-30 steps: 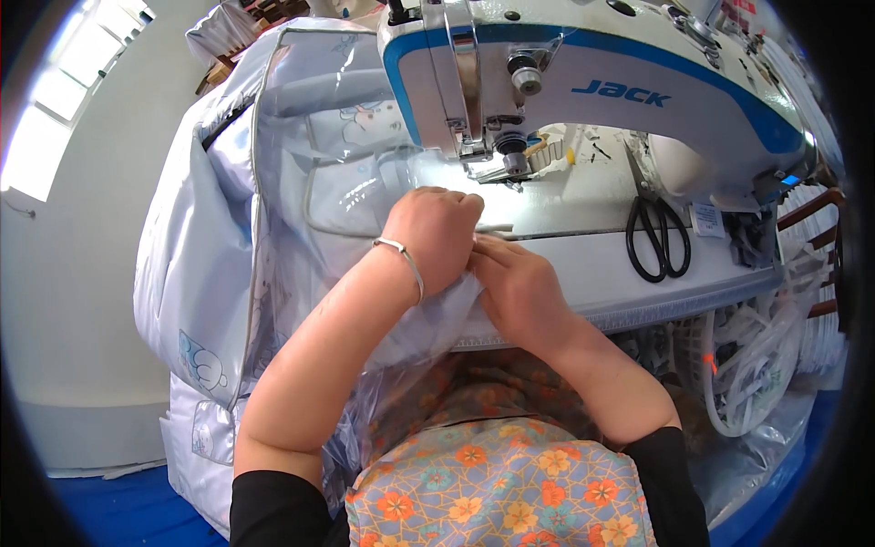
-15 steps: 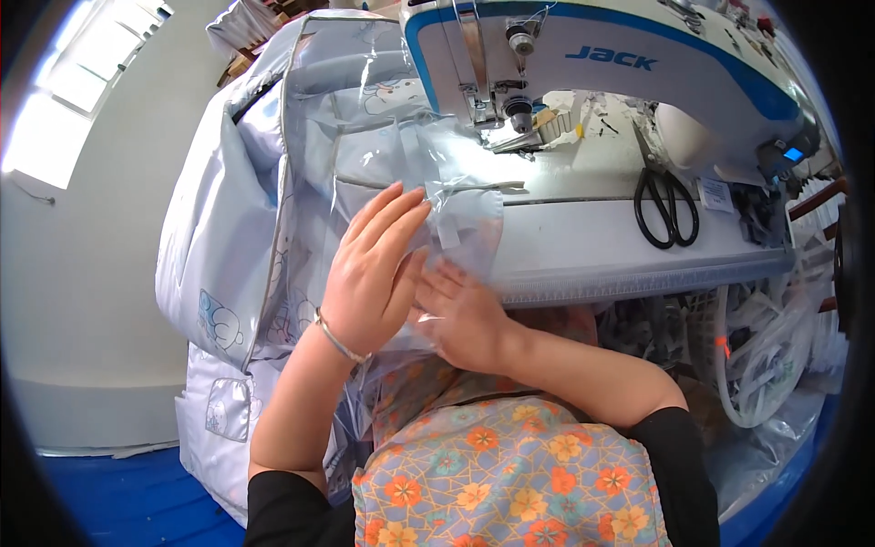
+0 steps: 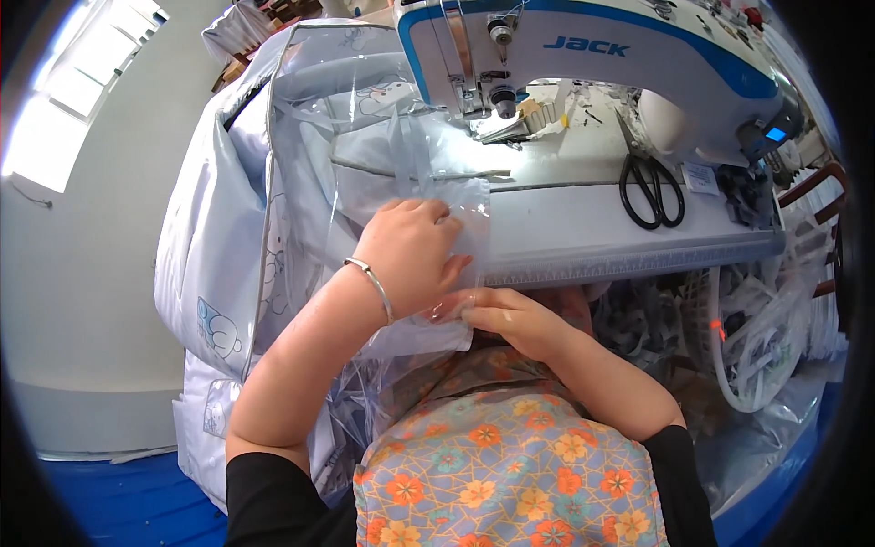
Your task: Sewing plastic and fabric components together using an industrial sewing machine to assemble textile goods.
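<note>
Before me lies a clear plastic sheet (image 3: 472, 239) over pale blue-white printed fabric (image 3: 214, 228). My left hand (image 3: 410, 251), with a bangle on its wrist, bears on this sheet; its fingers are curled into the plastic and its thumb points right. Just below and to the right, my right hand (image 3: 515, 319) pinches the sheet's near edge between thumb and fingers. Part of that grip is hidden by the plastic's glare. A grey piping strip (image 3: 469, 173) runs across the sheet toward the sewing machine (image 3: 592, 55), whose needle area stands beyond my hands.
Black-handled scissors (image 3: 652, 191) rest on the machine table (image 3: 565, 219) at the right. A plastic basket (image 3: 706, 319) with scraps stands below the table's right side. The fabric hangs off the left edge over a blue floor covering (image 3: 109, 492).
My left hand was raised with straight fingers; it has come down onto the plastic and curled. My right hand, blurred before, has moved right and now pinches the sheet's edge.
</note>
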### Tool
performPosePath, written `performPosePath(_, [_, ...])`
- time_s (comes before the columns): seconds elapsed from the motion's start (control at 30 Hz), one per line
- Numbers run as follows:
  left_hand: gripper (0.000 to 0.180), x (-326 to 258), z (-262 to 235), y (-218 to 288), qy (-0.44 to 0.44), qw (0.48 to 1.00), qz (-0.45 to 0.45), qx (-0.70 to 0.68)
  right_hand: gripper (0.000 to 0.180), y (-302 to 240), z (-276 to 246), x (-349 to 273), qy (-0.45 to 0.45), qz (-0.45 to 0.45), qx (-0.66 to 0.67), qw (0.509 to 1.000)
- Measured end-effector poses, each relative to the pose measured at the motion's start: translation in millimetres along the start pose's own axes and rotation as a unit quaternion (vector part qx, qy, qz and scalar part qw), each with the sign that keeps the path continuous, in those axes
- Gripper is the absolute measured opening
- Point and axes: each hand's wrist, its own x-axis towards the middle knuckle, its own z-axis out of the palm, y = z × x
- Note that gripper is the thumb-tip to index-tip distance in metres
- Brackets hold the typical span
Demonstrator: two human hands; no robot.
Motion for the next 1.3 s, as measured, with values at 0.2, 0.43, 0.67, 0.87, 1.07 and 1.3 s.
performPosePath(0.2, [0.051,14,27,4,0.083,0.996,0.039,-0.001,0.026,-7,14,-8,-0.005,0.003,-0.171,0.985])
performPosePath(0.43, [0.058,17,21,7,-0.013,0.999,-0.017,-0.043,0.041,14,3,-16,0.069,-0.272,-0.621,0.732])
performPosePath(0.67, [0.063,31,46,0,0.061,0.990,0.002,0.128,0.048,18,1,9,0.127,-0.364,-0.597,0.704])
performPosePath(0.87, [0.067,28,40,6,-0.034,0.998,-0.039,0.046,0.046,1,7,-5,0.121,-0.363,-0.596,0.706])
performPosePath(1.07, [0.064,42,38,-2,-0.011,0.998,-0.029,0.046,0.038,-12,-3,4,0.117,-0.351,-0.569,0.735])
performPosePath(1.3, [0.042,69,35,-21,-0.005,0.998,-0.014,0.056,0.020,-26,-16,19,0.125,-0.296,-0.569,0.757])
